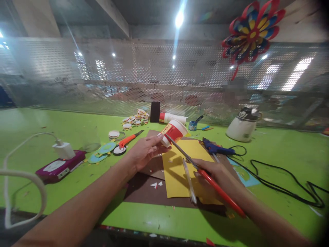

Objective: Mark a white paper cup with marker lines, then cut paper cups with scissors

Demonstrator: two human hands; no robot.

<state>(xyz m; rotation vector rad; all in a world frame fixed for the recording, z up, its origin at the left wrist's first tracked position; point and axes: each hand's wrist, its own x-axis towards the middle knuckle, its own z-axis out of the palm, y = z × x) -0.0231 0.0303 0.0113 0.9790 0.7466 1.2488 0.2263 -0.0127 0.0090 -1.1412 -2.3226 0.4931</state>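
My left hand [144,152] grips a red and white paper cup [174,132], held tilted on its side above a yellow paper sheet [180,168]. My right hand [218,173] is closed on red-handled scissors [205,175] whose blades are apart; one blade tip touches the cup near its base. The yellow sheet lies on a dark brown sheet [144,190] on the green table [277,151].
A blue glue gun [214,148] with a black cable [282,183] lies to the right. An orange cutter [130,139], paper discs [135,120], a second cup [172,117], a white kettle [243,125] and a purple device [59,166] with white charger surround the sheets. A mesh screen stands behind.
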